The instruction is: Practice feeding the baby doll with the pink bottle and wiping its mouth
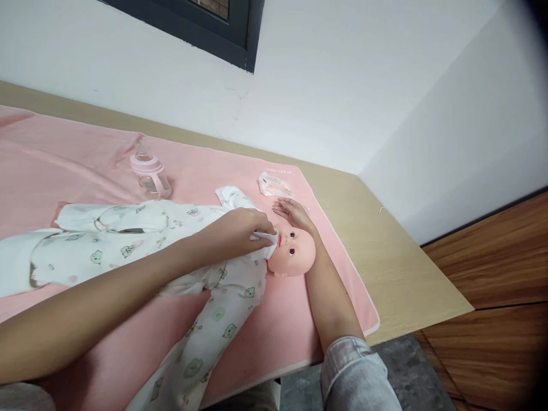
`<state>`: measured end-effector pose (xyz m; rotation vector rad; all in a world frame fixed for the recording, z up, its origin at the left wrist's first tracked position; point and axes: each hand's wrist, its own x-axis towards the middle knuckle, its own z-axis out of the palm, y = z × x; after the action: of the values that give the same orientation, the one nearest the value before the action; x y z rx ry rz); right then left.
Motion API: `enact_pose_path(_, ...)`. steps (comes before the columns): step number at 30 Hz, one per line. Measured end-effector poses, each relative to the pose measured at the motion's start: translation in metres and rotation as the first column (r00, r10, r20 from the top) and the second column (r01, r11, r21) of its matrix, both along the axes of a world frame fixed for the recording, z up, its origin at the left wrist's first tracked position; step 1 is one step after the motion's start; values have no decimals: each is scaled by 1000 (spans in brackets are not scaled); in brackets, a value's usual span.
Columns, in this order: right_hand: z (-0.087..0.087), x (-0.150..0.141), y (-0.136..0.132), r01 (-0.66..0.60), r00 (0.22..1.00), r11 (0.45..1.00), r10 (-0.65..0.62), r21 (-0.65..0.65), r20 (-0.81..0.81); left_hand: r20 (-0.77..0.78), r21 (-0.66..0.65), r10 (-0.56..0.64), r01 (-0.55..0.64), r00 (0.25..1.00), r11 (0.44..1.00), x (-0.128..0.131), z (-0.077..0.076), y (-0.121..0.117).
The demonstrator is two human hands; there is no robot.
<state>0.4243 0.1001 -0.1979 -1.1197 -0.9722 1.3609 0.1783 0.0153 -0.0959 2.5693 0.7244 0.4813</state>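
A baby doll (295, 262) lies on its back on a pink blanket (282, 319), its head to the right. It wears a white printed sleepsuit (231, 302) with green animal figures. My left hand (248, 228) pinches a small white cloth (269, 245) just below the doll's mouth; whether it is loose or part of the collar I cannot tell. Beyond the doll's head, my right hand (293, 212) rests on the blanket with its fingers stretched out, holding nothing. The right forearm runs along the top of the head.
A pink-capped baby bottle (148, 177) stands on the blanket beyond the doll's body. Near my right fingertips lies a clear plastic packet (274, 185). Wooden tabletop (377, 251) shows past the blanket's right edge. A white wall (308, 103) runs along the back, below a dark-framed window (240, 34).
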Motion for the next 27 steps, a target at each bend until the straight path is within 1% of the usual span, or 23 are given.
enact_pose_path(6,-3,4,1,-12,1000,1000,12,12,-25,2,-7,9,-9,1000,1000,-1,-4,4)
enact_pose_path(13,-9,7,4,-17,999,999,18,38,-28,5,15,46,-46,999,999,-1,-5,4)
enact_pose_path(19,-10,7,5,-20,999,998,22,56,-36,47,80,61,-65,997,995,1,-9,6)
enact_pose_path(23,-9,7,5,-14,1000,998,15,53,-23,77,118,49,-58,996,991,3,-13,7)
enact_pose_path(27,-12,8,6,-21,999,998,22,59,-27,112,160,33,-51,993,986,3,-15,7)
